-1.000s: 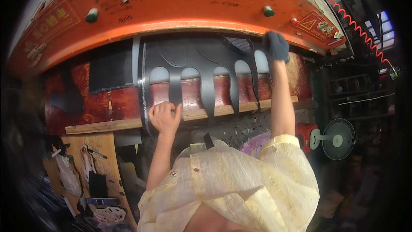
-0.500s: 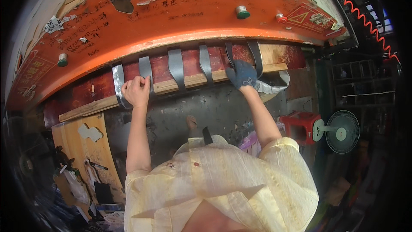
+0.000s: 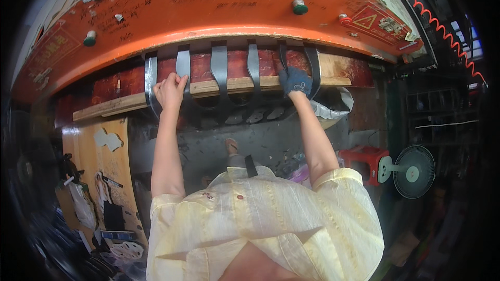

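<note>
A dark grey sheet with long cut-outs (image 3: 219,70) lies over the red work surface, and its strips bend down over the wooden edge. Below that edge the strips join in a band with oval holes. My bare left hand (image 3: 170,92) is closed at the left strips, its fingertips pinching one of them. On the right, my right hand (image 3: 297,81) in a blue glove is closed round a strip near the wooden rail (image 3: 239,84). The far ends of the strips run under the orange machine beam (image 3: 219,15) and are hidden there.
Green buttons (image 3: 300,7) and a red button (image 3: 344,18) stick out of the beam. To the right stand a red stool (image 3: 363,162) and a fan (image 3: 414,171). A silvery bag (image 3: 336,106) hangs beside the rail. At left is a wooden board (image 3: 110,151) with tools.
The grey sheet has come toward me; its joined lower band with oval holes now shows below the rail. Both hands stay closed at the strips. The view has shifted slightly.
</note>
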Demonstrator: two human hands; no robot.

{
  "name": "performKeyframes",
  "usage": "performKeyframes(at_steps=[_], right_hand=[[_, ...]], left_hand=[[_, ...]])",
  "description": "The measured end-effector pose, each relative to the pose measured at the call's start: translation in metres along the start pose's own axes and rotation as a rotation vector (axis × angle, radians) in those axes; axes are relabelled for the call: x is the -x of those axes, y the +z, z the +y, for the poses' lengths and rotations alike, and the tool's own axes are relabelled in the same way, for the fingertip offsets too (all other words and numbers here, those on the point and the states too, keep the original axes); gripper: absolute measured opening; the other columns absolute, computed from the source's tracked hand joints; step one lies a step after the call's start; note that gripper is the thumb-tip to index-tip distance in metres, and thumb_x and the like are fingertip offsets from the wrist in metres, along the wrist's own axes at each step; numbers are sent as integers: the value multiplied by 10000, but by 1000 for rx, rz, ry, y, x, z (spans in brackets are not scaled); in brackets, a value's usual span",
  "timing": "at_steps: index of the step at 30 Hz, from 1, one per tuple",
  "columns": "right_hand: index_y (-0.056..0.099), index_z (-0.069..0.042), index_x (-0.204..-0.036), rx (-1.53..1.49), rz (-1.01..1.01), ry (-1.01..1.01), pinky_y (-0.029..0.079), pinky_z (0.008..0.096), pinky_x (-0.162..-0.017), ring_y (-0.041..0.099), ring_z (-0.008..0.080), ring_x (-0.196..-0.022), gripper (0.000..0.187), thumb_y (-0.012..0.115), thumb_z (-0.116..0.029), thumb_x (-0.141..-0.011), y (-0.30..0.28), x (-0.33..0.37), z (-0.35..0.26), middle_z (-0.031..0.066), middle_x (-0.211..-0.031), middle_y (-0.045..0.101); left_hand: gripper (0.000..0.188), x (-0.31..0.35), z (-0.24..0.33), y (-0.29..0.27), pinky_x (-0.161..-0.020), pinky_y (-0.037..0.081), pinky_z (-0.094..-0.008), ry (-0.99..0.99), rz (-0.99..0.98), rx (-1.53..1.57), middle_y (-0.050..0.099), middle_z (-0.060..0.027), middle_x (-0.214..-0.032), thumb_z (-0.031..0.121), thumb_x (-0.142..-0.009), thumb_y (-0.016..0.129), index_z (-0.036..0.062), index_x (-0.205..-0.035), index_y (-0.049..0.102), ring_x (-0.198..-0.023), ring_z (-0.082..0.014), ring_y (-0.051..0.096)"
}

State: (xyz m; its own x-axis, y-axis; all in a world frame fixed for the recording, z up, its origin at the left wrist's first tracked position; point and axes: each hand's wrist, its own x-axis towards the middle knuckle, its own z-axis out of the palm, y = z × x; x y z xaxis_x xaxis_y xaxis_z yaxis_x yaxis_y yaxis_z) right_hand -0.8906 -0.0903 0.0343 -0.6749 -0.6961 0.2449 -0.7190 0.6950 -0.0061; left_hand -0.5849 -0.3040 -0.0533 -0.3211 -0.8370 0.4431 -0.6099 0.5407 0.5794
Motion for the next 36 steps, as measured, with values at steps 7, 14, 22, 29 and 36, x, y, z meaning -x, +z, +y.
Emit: performKeyframes(at_steps=[7,14,22,29,36], right_hand=[[677,-85,-900,-23,-86,-50,475,491,-825,625,378,-940,389,498,-428,-864,0,-3,4,182,-968,671],[671,-74,-872,-41,-52,-50,472,485,-798,619,378,-885,340,537,-385,-846,-2,-2,3,179,-897,659],[685,-71,-945,-13,-240,164,479,456,-808,632,364,-931,419,634,-453,-781,-13,-14,-16,183,-918,681],[518,-1,-1305,-239,-227,269,464,420,-950,590,364,-1114,800,811,-363,-654,-39,-77,-44,229,-1204,605],[399,-63,-1420,59,-124,-177,381,451,-1068,420,395,-1311,1048,818,-499,-564,-39,-213,-122,229,-1420,428]], left_hand=[[305,-2,0,-2,-747,395,-401,-77,-109,4,625,-39,-692,377,-816,705,120,-720,572,-756,-264,610],[257,-7,10,-16,-750,399,-408,-74,-166,21,624,-39,-695,351,-841,682,121,-802,574,-751,-272,609],[583,-13,16,-11,-730,382,-403,-165,-200,7,650,-150,-782,442,-774,710,93,-1211,547,-748,-292,619],[655,-14,15,-14,-745,384,-368,-88,-214,-22,606,-72,-758,427,-755,735,96,-1291,559,-739,-244,570],[631,-18,14,-16,-660,443,-357,-22,-101,0,631,-29,-806,411,-751,743,80,-1262,579,-746,-227,575]])
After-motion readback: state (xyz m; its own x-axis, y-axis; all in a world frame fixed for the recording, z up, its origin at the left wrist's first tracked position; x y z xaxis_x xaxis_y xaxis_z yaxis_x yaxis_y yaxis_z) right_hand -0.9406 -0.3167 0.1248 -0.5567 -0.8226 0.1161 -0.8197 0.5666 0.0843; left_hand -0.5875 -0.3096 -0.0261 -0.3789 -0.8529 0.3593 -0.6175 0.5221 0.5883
